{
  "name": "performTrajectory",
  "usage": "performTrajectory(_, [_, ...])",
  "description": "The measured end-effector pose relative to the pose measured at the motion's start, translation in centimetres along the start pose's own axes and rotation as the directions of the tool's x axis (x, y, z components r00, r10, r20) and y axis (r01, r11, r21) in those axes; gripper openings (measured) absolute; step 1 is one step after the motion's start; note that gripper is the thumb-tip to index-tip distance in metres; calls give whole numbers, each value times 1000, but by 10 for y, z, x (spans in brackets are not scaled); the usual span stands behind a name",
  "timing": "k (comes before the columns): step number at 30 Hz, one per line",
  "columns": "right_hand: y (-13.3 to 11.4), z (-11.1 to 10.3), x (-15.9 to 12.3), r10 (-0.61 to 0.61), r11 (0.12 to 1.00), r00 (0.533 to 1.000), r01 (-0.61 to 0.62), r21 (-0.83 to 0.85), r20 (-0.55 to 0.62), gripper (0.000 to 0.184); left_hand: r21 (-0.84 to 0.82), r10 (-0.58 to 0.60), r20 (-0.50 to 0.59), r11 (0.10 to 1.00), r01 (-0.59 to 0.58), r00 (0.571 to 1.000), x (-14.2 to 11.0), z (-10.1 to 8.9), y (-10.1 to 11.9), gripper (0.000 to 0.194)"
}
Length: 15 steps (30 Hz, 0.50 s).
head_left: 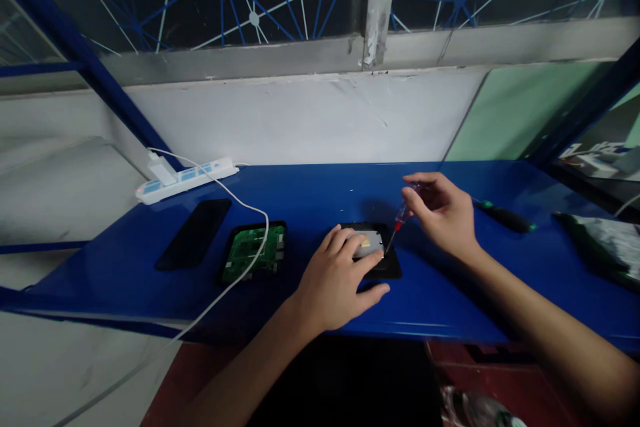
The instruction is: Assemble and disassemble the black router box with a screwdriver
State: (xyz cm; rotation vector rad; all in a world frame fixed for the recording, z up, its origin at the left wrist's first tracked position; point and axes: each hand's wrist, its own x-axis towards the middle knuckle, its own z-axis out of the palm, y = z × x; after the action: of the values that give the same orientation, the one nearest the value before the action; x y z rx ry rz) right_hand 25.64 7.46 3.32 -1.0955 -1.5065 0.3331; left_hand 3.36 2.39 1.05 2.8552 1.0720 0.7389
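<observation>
My left hand [336, 277] lies with fingers spread over a black plastic casing [393, 270], pressing on the silver metal plate [369, 237] fitted inside. Part of the casing is hidden under that hand. A small yellowish pad shows on the plate. In my right hand [445, 213], closed fingers grip a screwdriver [400, 217] with a clear handle and a red collar. Its shaft slants down to the plate's right edge, close to my left fingertips; whether a screw sits under the tip cannot be made out.
To the left are an open casing with a green circuit board [250, 250], a black flat panel [194, 233] and a white power strip [187, 180]. Its white cable [260, 210] crosses the board. On the right lie another screwdriver [507, 217] and a silvery bag [610, 243].
</observation>
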Motion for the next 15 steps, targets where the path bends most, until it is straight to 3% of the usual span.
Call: performTrajectory(15, [1, 0, 0, -17, 1000, 1000, 18, -14, 10, 22, -14, -12, 21, 1000, 12, 1000, 1, -1, 2, 39])
